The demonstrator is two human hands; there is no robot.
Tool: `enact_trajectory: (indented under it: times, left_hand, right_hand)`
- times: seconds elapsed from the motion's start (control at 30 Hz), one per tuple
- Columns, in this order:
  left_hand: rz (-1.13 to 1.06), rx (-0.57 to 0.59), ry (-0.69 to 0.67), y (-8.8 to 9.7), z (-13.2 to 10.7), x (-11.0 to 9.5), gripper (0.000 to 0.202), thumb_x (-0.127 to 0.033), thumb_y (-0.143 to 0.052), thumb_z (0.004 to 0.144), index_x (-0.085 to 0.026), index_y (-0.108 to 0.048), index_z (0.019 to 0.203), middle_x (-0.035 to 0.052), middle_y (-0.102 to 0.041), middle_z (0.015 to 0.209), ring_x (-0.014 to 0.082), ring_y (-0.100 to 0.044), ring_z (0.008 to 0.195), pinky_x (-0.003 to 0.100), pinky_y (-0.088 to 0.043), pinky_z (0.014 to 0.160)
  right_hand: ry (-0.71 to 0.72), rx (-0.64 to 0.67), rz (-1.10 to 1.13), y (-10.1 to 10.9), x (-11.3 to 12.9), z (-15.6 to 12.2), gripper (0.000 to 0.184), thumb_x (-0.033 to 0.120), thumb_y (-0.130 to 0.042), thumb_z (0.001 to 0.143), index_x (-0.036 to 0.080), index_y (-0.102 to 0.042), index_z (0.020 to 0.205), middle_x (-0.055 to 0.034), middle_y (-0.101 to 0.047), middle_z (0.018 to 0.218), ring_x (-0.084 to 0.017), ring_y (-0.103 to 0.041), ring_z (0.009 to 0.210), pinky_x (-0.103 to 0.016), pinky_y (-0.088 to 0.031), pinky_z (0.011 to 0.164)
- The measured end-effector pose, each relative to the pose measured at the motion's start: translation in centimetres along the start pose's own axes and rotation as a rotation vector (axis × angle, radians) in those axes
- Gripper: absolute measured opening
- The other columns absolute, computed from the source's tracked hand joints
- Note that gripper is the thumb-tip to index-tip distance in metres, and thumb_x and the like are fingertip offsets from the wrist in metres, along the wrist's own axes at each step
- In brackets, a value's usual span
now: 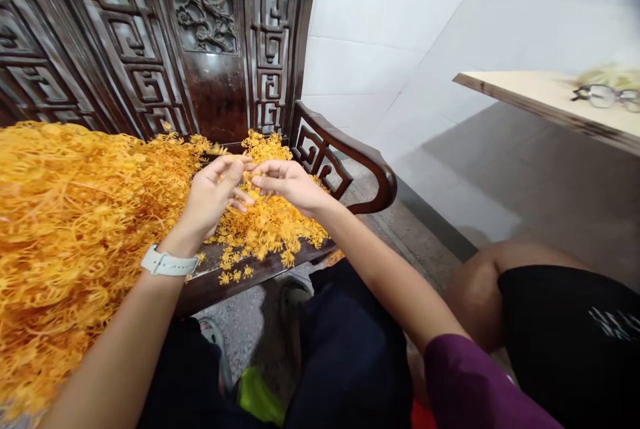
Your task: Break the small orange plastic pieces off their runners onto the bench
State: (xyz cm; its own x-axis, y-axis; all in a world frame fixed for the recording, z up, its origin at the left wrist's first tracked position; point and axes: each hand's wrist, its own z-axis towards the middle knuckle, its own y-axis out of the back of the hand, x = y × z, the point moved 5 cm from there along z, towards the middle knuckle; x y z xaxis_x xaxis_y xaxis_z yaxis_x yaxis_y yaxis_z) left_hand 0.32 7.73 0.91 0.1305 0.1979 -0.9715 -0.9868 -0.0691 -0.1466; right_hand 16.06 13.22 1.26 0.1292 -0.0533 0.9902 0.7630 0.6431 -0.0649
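My left hand (213, 190), with a pale watch strap (169, 262) at its wrist, is closed in a pinch over the bench. A thin orange-yellow plastic flower piece (218, 149) sticks out behind its fingers, partly hidden and blurred. Fingertip to fingertip with it, my right hand (290, 182) is also pinched; what lies between its thumb and finger is too small to make out. Below both hands spreads a small heap of orange plastic flower pieces (273, 226). Left of them rises a much larger pile of orange plastic flower stems (75, 216).
The dark carved wooden bench has a lattice back (215, 92) and a curved armrest (370, 176) on the right. Eyeglasses (603, 96) rest on a wooden board (530, 92) at the upper right. Another person's bare knee (475, 289) is close on my right.
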Motion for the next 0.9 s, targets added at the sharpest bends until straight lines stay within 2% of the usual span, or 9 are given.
enact_trajectory:
  times: [0.1,0.17,0.23,0.3,0.4,0.57,0.7,0.8,0.9]
  left_hand:
    - [0.262,0.068,-0.085,0.1,-1.1,-0.1,0.047,-0.044,-0.099,0.074,-0.018,-0.083,0.109,0.0065,-0.080,0.094,0.0114,-0.067,0.064,0.019,-0.052,0.055]
    - [0.338,0.064,-0.132,0.0,-1.7,0.2,0.035,-0.039,-0.098,0.077,-0.018,-0.084,0.101,0.0060,-0.079,0.093,0.0139,-0.069,0.077,0.021,-0.055,0.067]
    - [0.327,0.032,-0.115,-0.4,-2.1,0.9,0.027,-0.042,-0.091,0.084,-0.018,-0.081,0.092,0.0039,-0.074,0.083,0.0124,-0.062,0.070,0.021,-0.049,0.060]
    - [0.243,0.019,-0.030,-0.9,-2.4,2.0,0.032,-0.049,-0.086,0.089,-0.018,-0.075,0.085,-0.0003,-0.062,0.069,0.0093,-0.046,0.055,0.021,-0.034,0.047]
    - [0.152,0.114,0.091,-2.1,-3.2,2.9,0.041,-0.057,-0.081,0.092,-0.019,-0.069,0.081,-0.0046,-0.046,0.059,0.0078,-0.029,0.047,0.023,-0.021,0.042]
    - [0.073,0.323,0.246,-3.5,-5.7,2.1,0.042,-0.051,-0.077,0.097,-0.018,-0.069,0.074,-0.0029,-0.044,0.059,0.0087,-0.031,0.049,0.025,-0.022,0.044]
    - [-0.030,0.476,0.236,-3.9,-7.2,1.7,0.040,-0.048,-0.074,0.100,-0.019,-0.072,0.073,0.0018,-0.052,0.063,0.0125,-0.044,0.057,0.028,-0.031,0.052]
    - [-0.122,0.503,0.232,-3.7,-7.1,2.3,0.039,-0.052,-0.074,0.099,-0.020,-0.072,0.076,0.0029,-0.055,0.065,0.0134,-0.045,0.057,0.028,-0.034,0.052]
    - [-0.178,0.401,0.255,-3.2,-6.0,2.7,0.037,-0.053,-0.077,0.097,-0.021,-0.071,0.079,-0.0006,-0.046,0.062,0.0103,-0.032,0.051,0.024,-0.027,0.046]
  right_hand:
    - [-0.065,-0.054,0.128,0.1,-1.1,-1.6,0.032,0.038,-0.092,0.078,0.016,-0.072,0.090,0.0010,-0.068,0.079,-0.010,-0.060,0.070,-0.027,-0.048,0.069]
    - [-0.110,-0.056,0.214,0.1,-1.8,-2.6,0.033,0.035,-0.095,0.076,0.016,-0.073,0.091,0.0008,-0.069,0.079,-0.010,-0.061,0.072,-0.027,-0.050,0.072]
    - [-0.136,-0.033,0.305,0.0,-2.2,-3.5,0.032,0.032,-0.095,0.075,0.016,-0.073,0.092,0.0009,-0.069,0.081,-0.011,-0.062,0.074,-0.027,-0.052,0.074]
    - [-0.135,-0.002,0.379,-0.1,-2.5,-4.1,0.030,0.029,-0.094,0.077,0.016,-0.073,0.093,0.0017,-0.067,0.080,-0.010,-0.060,0.073,-0.026,-0.051,0.073]
    - [-0.095,0.034,0.425,0.0,-2.5,-4.7,0.024,0.025,-0.090,0.081,0.015,-0.071,0.093,0.0018,-0.066,0.079,-0.009,-0.058,0.070,-0.023,-0.049,0.069]
    - [-0.025,0.313,0.449,-0.5,-2.0,-5.9,0.024,0.029,-0.086,0.090,0.013,-0.068,0.094,-0.0020,-0.068,0.082,-0.010,-0.060,0.071,-0.022,-0.047,0.067]
    - [-0.024,0.497,0.442,-1.2,-1.3,-7.0,0.033,0.041,-0.083,0.094,0.014,-0.063,0.090,-0.0010,-0.060,0.077,-0.011,-0.055,0.067,-0.026,-0.046,0.065]
    - [-0.031,0.472,0.487,-1.1,-0.6,-7.3,0.041,0.046,-0.084,0.092,0.020,-0.052,0.084,0.0015,-0.050,0.073,-0.012,-0.048,0.062,-0.030,-0.047,0.063]
    - [-0.004,0.344,0.465,-0.5,-0.1,-7.2,0.038,0.046,-0.083,0.093,0.021,-0.054,0.086,0.0015,-0.051,0.074,-0.011,-0.047,0.062,-0.030,-0.049,0.064]
